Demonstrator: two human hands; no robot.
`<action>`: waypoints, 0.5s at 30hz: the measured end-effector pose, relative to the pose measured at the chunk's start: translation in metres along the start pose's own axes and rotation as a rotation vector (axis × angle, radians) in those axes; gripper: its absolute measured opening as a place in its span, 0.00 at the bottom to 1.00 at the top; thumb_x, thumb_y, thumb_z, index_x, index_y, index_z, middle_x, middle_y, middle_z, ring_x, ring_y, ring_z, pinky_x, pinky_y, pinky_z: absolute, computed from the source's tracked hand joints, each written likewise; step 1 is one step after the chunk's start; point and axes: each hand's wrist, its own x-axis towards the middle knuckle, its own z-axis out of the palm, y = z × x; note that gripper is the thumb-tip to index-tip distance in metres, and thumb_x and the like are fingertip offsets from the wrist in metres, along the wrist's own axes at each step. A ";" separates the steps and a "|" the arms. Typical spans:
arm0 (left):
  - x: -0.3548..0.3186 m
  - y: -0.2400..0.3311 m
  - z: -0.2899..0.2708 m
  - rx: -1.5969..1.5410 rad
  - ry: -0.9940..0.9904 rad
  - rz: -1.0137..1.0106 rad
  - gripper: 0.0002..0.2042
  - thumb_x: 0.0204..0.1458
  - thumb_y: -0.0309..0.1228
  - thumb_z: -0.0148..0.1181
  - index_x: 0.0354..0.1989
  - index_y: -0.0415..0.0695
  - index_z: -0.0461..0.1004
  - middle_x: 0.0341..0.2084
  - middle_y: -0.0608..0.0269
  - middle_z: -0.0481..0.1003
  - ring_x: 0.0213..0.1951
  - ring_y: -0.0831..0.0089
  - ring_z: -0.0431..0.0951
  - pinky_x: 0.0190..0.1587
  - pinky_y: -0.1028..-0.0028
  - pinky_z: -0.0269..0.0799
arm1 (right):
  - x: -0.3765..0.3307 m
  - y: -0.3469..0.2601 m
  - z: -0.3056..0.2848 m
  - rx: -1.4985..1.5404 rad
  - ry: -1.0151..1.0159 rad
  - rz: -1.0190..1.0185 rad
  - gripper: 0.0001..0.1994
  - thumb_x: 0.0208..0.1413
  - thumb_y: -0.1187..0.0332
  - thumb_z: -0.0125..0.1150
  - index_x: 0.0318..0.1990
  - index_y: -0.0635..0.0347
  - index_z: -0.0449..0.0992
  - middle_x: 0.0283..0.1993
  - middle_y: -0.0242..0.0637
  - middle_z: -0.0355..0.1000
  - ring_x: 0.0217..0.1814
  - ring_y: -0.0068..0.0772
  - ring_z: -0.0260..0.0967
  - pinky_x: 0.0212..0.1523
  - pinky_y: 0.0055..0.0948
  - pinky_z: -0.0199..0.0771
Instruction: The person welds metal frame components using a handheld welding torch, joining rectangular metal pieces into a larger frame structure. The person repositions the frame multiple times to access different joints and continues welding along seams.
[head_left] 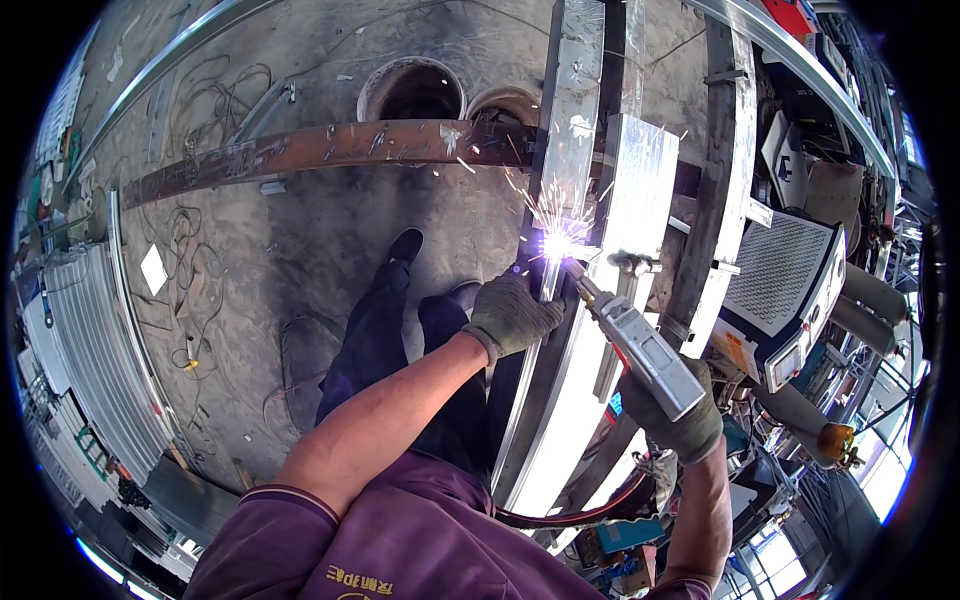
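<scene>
My right hand (672, 412), in a grey glove, grips a grey welding gun (640, 345). Its tip touches a shiny metal frame (640, 180) where a bright arc (556, 244) throws sparks. Beside the arc, my gloved left hand (510, 314) rests on the long steel rail (548, 400) of the frame, steadying it. A red hose (580, 515) runs from the gun down past my purple shirt. My legs and black shoes stand on the concrete below.
A rusty curved steel bar (320, 150) crosses the floor near two round holes (415, 92). A white welding machine (785, 290) stands to the right. Corrugated metal sheets (95, 370) lie at the left. Cables trail over the concrete floor (190, 260).
</scene>
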 end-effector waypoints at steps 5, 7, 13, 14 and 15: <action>-0.002 0.001 0.004 -0.025 0.049 0.040 0.26 0.58 0.43 0.72 0.65 0.59 0.76 0.42 0.60 0.88 0.44 0.59 0.91 0.52 0.59 0.87 | -0.001 -0.003 -0.003 -0.063 -0.020 -0.032 0.17 0.62 0.74 0.76 0.57 0.67 0.81 0.39 0.25 0.80 0.39 0.15 0.77 0.38 0.23 0.81; -0.001 -0.003 0.006 0.023 0.074 0.078 0.25 0.58 0.42 0.72 0.65 0.60 0.76 0.42 0.60 0.88 0.44 0.59 0.91 0.52 0.59 0.87 | -0.001 -0.005 -0.003 -0.076 -0.023 -0.052 0.17 0.62 0.73 0.76 0.57 0.67 0.81 0.39 0.26 0.81 0.39 0.15 0.78 0.38 0.24 0.82; 0.001 -0.002 0.005 -0.056 0.007 -0.025 0.26 0.58 0.38 0.73 0.65 0.59 0.76 0.41 0.63 0.87 0.43 0.62 0.91 0.52 0.62 0.87 | 0.001 -0.009 -0.004 -0.157 -0.003 -0.065 0.18 0.59 0.71 0.78 0.55 0.66 0.83 0.36 0.28 0.83 0.37 0.17 0.81 0.40 0.25 0.85; 0.001 -0.002 0.005 -0.057 0.013 -0.016 0.26 0.57 0.38 0.73 0.65 0.59 0.76 0.41 0.64 0.87 0.43 0.63 0.91 0.52 0.63 0.87 | 0.001 -0.008 -0.004 -0.113 0.002 -0.034 0.18 0.59 0.71 0.78 0.55 0.66 0.83 0.36 0.28 0.83 0.37 0.18 0.81 0.40 0.26 0.85; 0.001 -0.002 0.005 -0.059 0.020 -0.008 0.26 0.57 0.38 0.73 0.65 0.58 0.76 0.40 0.64 0.87 0.42 0.64 0.91 0.52 0.63 0.87 | -0.001 -0.006 -0.003 -0.070 0.007 -0.002 0.18 0.59 0.71 0.78 0.55 0.66 0.83 0.36 0.28 0.83 0.37 0.18 0.81 0.40 0.26 0.85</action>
